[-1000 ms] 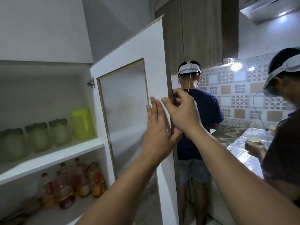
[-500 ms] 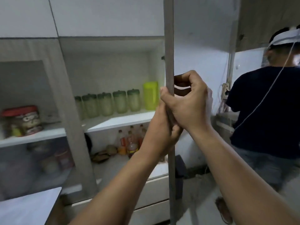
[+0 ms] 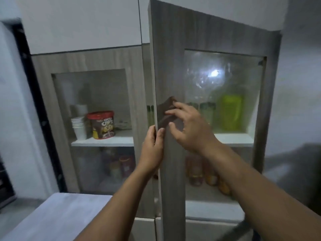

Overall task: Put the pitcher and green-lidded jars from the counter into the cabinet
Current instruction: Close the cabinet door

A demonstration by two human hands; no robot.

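The yellow-green pitcher [image 3: 230, 113] stands on the white cabinet shelf [image 3: 234, 139], seen through the glass of the right cabinet door [image 3: 172, 66]. Green-lidded jars [image 3: 207, 111] stand in a row to its left, partly hidden by the door frame and my hand. The door is nearly shut, only a narrow gap left. My left hand [image 3: 153, 150] pinches the door's free edge between thumb and fingers. My right hand [image 3: 188, 126] rests against the door's front by the dark handle [image 3: 165, 113], fingers spread.
Behind the left glass door a red-lidded tub [image 3: 102, 125] and stacked white cups [image 3: 79, 126] sit on a shelf. Bottles [image 3: 196, 173] fill the lower shelf. A grey counter corner [image 3: 57, 216] lies at the lower left. A dark doorway edge [image 3: 34, 94] runs down the left.
The door has swung from wide open to almost closed. My right hand has let go of its edge and now lies flat on the front. The other people have left the view.
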